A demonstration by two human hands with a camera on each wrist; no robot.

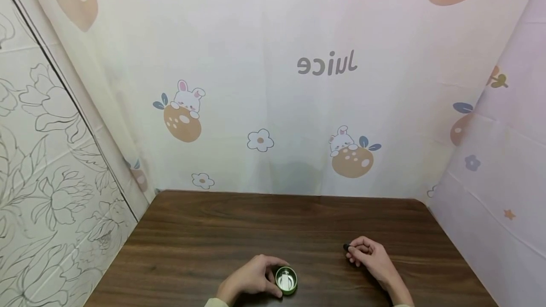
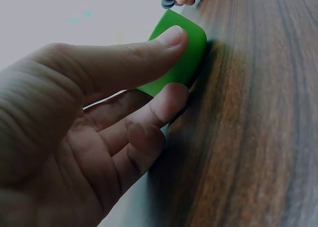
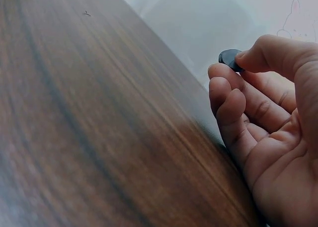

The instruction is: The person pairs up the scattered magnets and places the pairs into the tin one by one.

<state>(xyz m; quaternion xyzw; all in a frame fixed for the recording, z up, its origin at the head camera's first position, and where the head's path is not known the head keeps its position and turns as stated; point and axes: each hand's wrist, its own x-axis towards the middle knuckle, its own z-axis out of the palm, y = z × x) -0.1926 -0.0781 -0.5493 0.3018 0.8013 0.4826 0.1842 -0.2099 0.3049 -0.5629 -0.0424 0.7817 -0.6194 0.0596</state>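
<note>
A small round green bowl with a pale, shiny inside stands on the table near its front edge. My left hand grips it from the left, thumb on the near side and fingers round the far side. In the left wrist view the smooth green wall shows between thumb and fingertips. Off to the right, my right hand pinches a small black disc between thumb and index finger, close over the table. The other fingers of that hand are curled loosely.
The dark wood-grain table has rounded far corners. Behind it hangs a pale curtain printed with rabbits, fruit and flowers. A white panel with line-drawn flowers stands at the left, and another printed cloth hangs at the right.
</note>
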